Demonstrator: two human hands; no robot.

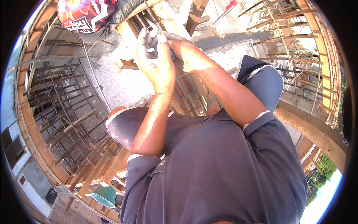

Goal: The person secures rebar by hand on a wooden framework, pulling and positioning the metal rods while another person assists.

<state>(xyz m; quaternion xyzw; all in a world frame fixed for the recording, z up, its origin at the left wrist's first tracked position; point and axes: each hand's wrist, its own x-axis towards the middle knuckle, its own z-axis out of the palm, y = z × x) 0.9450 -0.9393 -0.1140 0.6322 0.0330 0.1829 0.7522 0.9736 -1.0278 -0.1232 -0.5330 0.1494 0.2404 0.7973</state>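
My two hands meet above a wooden beam form (175, 18) with steel bars (143, 21) inside it. My left hand (158, 61) is turned palm up, its grey-dusted fingers curled round a small white piece (150, 49). A curved pale piece (153, 31) shows at the fingertips; its kind is unclear. From the right, my right hand (179, 44) presses against the left one, fingers bent in. Most of its fingers are hidden behind the left hand, and so is whatever they hold. More bars (188, 95) run below my wrists, between my legs.
Another person's patterned red and black shirt (87, 15) is at the upper left. Timber scaffolding (63, 100) stands down the left, with more props (294, 52) at the right. A short wood block (126, 65) juts out beside the form. A green bucket (104, 195) sits lower left.
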